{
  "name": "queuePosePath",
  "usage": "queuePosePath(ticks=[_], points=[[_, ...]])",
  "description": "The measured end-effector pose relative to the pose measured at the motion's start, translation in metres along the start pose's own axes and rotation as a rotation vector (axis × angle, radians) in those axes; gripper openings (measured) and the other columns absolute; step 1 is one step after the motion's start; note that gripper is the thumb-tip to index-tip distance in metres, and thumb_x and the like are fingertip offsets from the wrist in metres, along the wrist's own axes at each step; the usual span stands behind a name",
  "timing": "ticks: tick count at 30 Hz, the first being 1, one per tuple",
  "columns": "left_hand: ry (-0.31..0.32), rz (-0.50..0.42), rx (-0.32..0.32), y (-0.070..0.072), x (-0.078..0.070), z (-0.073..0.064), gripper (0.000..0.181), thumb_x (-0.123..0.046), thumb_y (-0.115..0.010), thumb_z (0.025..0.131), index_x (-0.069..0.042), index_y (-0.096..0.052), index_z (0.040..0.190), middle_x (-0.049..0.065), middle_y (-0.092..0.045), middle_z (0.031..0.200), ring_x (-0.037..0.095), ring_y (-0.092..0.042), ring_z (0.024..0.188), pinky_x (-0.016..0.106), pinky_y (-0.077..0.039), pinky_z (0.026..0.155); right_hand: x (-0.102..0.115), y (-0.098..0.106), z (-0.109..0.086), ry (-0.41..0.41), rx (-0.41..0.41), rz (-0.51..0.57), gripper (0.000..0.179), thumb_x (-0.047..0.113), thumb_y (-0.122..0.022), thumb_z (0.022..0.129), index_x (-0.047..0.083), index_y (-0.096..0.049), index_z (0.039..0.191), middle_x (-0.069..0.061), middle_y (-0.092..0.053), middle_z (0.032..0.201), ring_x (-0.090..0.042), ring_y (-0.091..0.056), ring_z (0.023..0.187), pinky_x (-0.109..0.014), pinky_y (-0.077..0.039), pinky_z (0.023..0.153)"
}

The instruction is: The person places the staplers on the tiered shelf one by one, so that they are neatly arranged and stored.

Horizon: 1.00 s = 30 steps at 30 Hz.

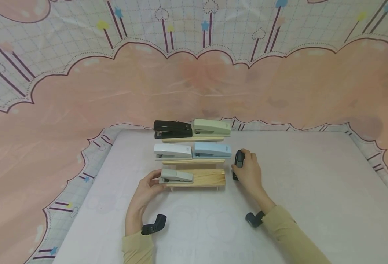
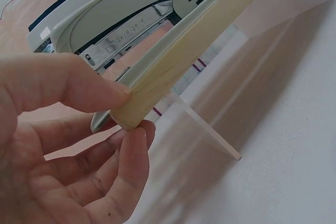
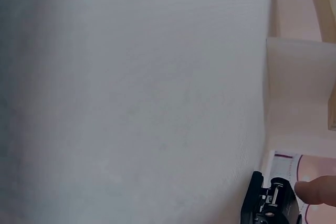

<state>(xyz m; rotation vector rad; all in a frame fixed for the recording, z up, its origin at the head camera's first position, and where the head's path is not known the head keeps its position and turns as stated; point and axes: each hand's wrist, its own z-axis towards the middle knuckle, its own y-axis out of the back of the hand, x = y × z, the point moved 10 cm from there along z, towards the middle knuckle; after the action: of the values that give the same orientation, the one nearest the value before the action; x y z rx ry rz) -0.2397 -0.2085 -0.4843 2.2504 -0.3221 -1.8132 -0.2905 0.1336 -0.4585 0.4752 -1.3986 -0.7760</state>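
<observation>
At the left end of the lowest wooden shelf [image 1: 210, 178], my left hand [image 1: 149, 186] pinches the board, with the thumb [image 2: 84, 85] on its edge and other fingers curled below. A pale grey-green stapler [image 1: 179, 176] lies on that board beside these fingers. To the right of the stand, my right hand [image 1: 251, 172] grips a small black stapler [image 1: 239, 159] pointing away from me. In the right wrist view only part of that black stapler [image 3: 278, 203] shows, with one fingertip [image 3: 317, 190] against it.
On the middle tier sit a white stapler [image 1: 172, 151] and a light blue stapler [image 1: 212, 150]. The top tier holds a larger black stapler [image 1: 172, 129] and a pale green stapler [image 1: 212, 127]. The stand rests on a white table [image 1: 313, 190] before a patterned cloth [image 1: 213, 88].
</observation>
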Motion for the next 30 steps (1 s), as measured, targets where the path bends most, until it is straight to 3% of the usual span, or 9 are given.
queuePosePath(ticks=[13,22,30], points=[[-0.002,0.006,-0.004,0.0002,0.0004,0.0003,0.059,-0.007,-0.067,0.081,-0.009,-0.050,0.137,0.017,-0.057,0.128,0.026,-0.054,0.111,0.028,-0.047,0.083,0.0012,-0.0043,0.0016,0.015,0.017,-0.017,0.065,0.008,-0.067,0.082,-0.001,-0.040,0.140,-0.028,-0.048,0.119,-0.044,-0.062,0.095,-0.048,-0.057,0.069],[-0.003,0.003,0.003,0.0004,0.0012,-0.0006,0.059,-0.007,-0.067,0.082,-0.009,-0.049,0.138,0.017,-0.056,0.131,0.027,-0.054,0.114,0.030,-0.048,0.086,-0.0031,-0.0039,0.0018,0.008,0.022,-0.035,0.064,0.004,-0.063,0.079,0.005,-0.042,0.140,-0.022,-0.050,0.115,-0.037,-0.058,0.097,-0.048,-0.053,0.074],[-0.015,0.005,0.001,0.0007,0.0011,0.0000,0.058,-0.005,-0.065,0.081,-0.007,-0.050,0.137,0.019,-0.058,0.127,0.026,-0.056,0.110,0.028,-0.048,0.084,-0.0010,-0.0009,-0.0013,0.060,0.020,-0.073,0.061,0.001,-0.061,0.079,0.007,-0.045,0.138,-0.022,-0.054,0.118,-0.038,-0.057,0.104,-0.051,-0.050,0.082]])
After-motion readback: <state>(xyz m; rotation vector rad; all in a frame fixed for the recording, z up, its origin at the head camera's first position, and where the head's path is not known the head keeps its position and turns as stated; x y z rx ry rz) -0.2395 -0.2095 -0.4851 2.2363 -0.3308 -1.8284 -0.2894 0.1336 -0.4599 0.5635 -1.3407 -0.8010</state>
